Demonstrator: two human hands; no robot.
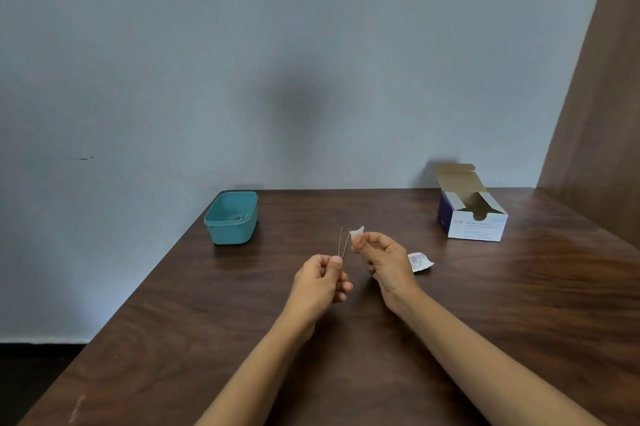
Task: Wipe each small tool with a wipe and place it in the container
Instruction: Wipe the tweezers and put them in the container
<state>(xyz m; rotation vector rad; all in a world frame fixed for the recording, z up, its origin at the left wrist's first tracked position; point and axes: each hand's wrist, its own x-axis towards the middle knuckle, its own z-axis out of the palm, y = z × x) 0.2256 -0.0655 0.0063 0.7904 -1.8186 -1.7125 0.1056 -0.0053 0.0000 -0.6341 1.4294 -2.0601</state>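
Our left hand pinches the tweezers at their joined end, tips upward, above the table. Just to their right, our right hand pinches a white wipe. The teal container sits well off left.

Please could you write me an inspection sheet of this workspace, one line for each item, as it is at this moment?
Surface: dark wood-grain table, set against the wall.
Job's things: tweezers held upright, tips up; white wipe close beside the tips, contact cannot be told; teal container at the far left, open, thin items inside too small to name.
Clutter: open swab box at the far right; torn wrapper lying on the table by the right hand.
Grippers: left hand pinches the tweezers at their lower end; right hand pinches the wipe.
Cables: nothing seen.
Surroundings: plain pale wall behind; brown panel at the right.
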